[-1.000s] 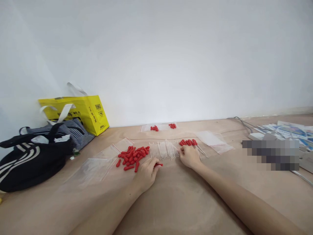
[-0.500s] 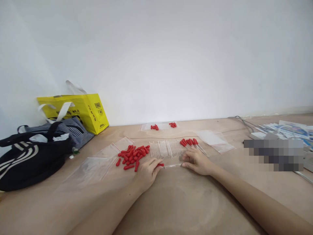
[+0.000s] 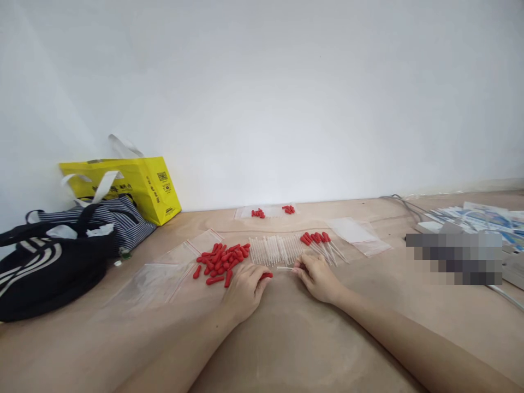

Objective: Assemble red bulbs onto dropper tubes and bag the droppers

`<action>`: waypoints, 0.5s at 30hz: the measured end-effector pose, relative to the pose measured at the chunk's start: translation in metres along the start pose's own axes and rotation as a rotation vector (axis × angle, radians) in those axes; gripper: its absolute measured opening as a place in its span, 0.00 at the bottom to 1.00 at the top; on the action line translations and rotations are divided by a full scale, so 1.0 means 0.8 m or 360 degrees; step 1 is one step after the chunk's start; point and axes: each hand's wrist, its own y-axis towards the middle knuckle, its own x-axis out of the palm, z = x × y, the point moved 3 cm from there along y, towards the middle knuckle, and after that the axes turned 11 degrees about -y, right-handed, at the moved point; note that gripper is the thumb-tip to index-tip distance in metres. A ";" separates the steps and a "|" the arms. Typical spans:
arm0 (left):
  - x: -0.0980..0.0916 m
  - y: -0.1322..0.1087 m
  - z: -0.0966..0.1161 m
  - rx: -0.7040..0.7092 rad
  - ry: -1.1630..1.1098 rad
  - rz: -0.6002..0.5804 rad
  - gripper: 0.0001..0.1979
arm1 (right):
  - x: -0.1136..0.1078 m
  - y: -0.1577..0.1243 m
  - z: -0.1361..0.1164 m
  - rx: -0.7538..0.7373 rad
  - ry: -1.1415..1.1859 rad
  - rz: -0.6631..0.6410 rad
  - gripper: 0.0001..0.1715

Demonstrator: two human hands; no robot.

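My left hand [image 3: 244, 289] rests on the tan table [image 3: 311, 338] with its fingers closed on a red rubber cap [image 3: 266, 276]. A little to the right, my right hand [image 3: 317, 275] pinches a thin clear tube [image 3: 285, 268] that points left toward the cap. Beyond the left hand lies a pile of loose red caps [image 3: 221, 261]. A row of clear tubes [image 3: 276, 250] lies beyond both hands. Several tubes fitted with red caps [image 3: 317, 238] lie to the right of that row.
Clear plastic bags [image 3: 158, 278] lie flat at the left, more [image 3: 354, 233] at the right. A bag with red caps [image 3: 272, 211] sits by the wall. A yellow bag [image 3: 137, 185], striped bag [image 3: 123, 218] and black bag [image 3: 45, 267] stand at far left. Papers and cables [image 3: 478, 218] are at right.
My right hand left the capped tubes, drew a clear tube toward me, and now holds it closer to the red cap in my left hand. The left hand stayed put.
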 end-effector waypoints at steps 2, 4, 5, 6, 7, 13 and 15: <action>0.001 -0.001 0.000 -0.0005 0.0023 0.0001 0.06 | 0.001 -0.003 -0.004 -0.0005 0.0103 0.0053 0.06; 0.002 -0.001 -0.001 -0.0019 0.0025 0.0006 0.07 | 0.003 -0.005 -0.009 -0.0037 0.0173 0.0077 0.06; 0.002 -0.001 -0.001 -0.0033 0.0020 0.0014 0.07 | 0.004 -0.006 -0.012 -0.0053 0.0193 0.0077 0.06; 0.002 -0.001 -0.002 -0.0049 0.0008 0.0024 0.07 | 0.005 -0.006 -0.014 -0.0065 0.0204 0.0074 0.06; 0.002 -0.001 -0.002 -0.0065 -0.0007 0.0036 0.07 | 0.005 -0.007 -0.016 -0.0077 0.0208 0.0071 0.07; 0.003 -0.001 -0.003 -0.0105 -0.0122 0.0097 0.07 | 0.005 -0.010 -0.023 -0.0166 0.0202 0.0089 0.10; 0.003 0.000 -0.002 -0.0101 -0.0139 0.0108 0.08 | 0.004 -0.010 -0.024 -0.0187 0.0202 0.0111 0.10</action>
